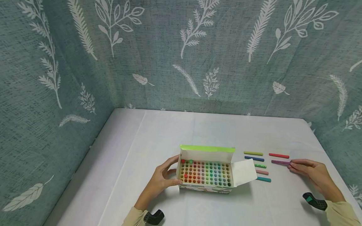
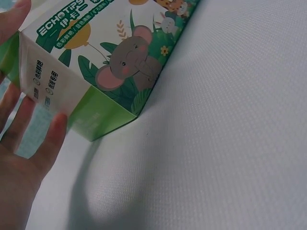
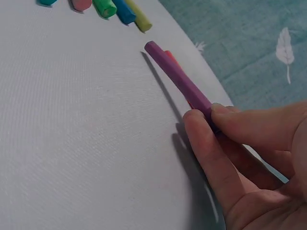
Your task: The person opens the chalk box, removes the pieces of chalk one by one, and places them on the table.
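Observation:
My left hand [image 1: 160, 179] holds the left end of an open cardboard box [image 1: 204, 189], thumb at the front and fingers behind. Inside the box is a tray with rows of round holes in many colours; a few red and green stick ends stand up at its left side. The left wrist view shows an elephant printed on the box [image 2: 129, 62]. Over at the right, my right hand [image 1: 315, 174] pinches one end of a purple crayon-like stick [image 3: 180, 79] between thumb and fingers. It points left, just in front of a red stick [image 1: 279, 155] on the table.
Between box and right hand lie a yellow stick [image 1: 253, 153], blue stick [image 1: 254, 158], green patterned stick [image 1: 260, 165], pink stick [image 1: 262, 172] and teal stick [image 1: 264, 179]. The box's white side flap [image 1: 244, 172] sticks out towards them. Leaf-patterned cloth [image 1: 169, 78] surrounds the white table [image 1: 135, 150].

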Demonstrator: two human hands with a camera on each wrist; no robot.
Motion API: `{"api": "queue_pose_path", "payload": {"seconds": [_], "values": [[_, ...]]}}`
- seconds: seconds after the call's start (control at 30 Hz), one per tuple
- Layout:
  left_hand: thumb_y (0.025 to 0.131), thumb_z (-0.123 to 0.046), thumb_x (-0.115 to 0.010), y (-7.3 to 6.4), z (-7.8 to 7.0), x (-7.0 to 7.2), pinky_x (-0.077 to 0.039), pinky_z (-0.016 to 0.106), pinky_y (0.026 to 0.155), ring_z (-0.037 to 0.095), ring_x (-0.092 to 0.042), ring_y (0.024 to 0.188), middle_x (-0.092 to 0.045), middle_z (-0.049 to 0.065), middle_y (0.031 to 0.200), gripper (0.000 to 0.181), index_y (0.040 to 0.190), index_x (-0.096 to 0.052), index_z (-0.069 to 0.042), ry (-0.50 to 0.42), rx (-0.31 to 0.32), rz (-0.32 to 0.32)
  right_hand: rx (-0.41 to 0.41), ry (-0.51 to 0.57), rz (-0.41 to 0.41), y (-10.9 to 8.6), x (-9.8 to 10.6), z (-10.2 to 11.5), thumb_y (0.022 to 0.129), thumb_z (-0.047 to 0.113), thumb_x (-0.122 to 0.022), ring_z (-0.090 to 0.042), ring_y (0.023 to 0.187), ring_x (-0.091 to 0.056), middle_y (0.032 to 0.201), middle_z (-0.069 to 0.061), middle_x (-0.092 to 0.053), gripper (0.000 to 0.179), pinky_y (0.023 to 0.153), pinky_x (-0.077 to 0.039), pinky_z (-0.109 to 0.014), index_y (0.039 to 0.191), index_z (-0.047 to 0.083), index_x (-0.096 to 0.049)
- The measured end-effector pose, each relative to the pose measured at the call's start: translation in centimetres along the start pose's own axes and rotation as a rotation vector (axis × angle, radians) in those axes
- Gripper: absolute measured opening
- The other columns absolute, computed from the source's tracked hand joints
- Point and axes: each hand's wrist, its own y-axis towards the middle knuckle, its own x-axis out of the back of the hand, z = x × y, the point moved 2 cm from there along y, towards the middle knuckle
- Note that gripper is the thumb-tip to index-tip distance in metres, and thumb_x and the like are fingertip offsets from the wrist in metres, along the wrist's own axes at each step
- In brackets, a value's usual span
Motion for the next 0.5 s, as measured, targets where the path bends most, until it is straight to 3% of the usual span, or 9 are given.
{"api": "queue_pose_path", "payload": {"seconds": [0.27, 0.37, 0.5], "values": [[0.077, 0.0, -0.077, -0.02, 0.07, 0.01, -0.044, 0.04, 0.101, 0.025, -0.034, 0.134, -0.039, 0.006, 0.146, 0.078, 0.144, -0.04, -0.014, 0.012, -0.001, -0.002, 0.053, -0.152, -0.038, 0.1, -0.21, 0.12, 0.087, 0.018, -0.07, -0.013, 0.078, -0.07, 0.086, 0.012, -0.069, 0.008, 0.069, -0.058, -0.026, 0.088, 0.025, -0.074], [0.076, 0.0, -0.077, -0.01, 0.01, -0.02, -0.044, 0.04, 0.101, 0.026, -0.034, 0.134, -0.039, 0.007, 0.146, 0.078, 0.144, -0.04, -0.014, 0.012, 0.004, -0.004, 0.081, -0.249, -0.072, 0.17, -0.36, 0.18, 0.089, 0.019, -0.068, -0.011, 0.076, -0.07, 0.084, 0.012, -0.068, 0.01, 0.068, -0.058, -0.025, 0.095, 0.014, -0.073], [0.076, 0.0, -0.077, 0.02, -0.06, -0.03, -0.044, 0.041, 0.101, 0.027, -0.033, 0.135, -0.038, 0.007, 0.147, 0.079, 0.144, -0.039, -0.013, 0.011, 0.011, -0.005, 0.097, -0.39, -0.12, 0.25, -0.68, 0.32, 0.091, 0.019, -0.066, -0.01, 0.073, -0.069, 0.084, 0.007, -0.068, 0.037, 0.065, -0.058, -0.022, 0.112, -0.011, -0.062]]}}
